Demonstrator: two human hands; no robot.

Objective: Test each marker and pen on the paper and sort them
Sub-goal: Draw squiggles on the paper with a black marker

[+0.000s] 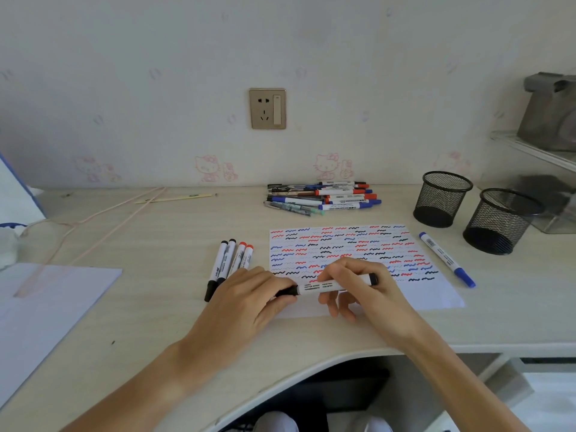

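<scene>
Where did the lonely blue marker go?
In the head view, the blue marker lies on the desk by the right edge of the scribbled paper, just in front of the two black mesh cups.

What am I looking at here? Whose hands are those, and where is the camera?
The camera sits on a person's head and looks down at a desk, so you see that person's own two arms. There is no machine. Both hands hold one black marker over a paper covered in red, blue and black squiggles. The left hand grips the black cap end, and the right hand pinches the white barrel. Left of the paper lie two black and two red markers side by side. A blue marker lies to the right. At the back is a pile of pens and markers, and two black mesh cups stand on the right.
</scene>
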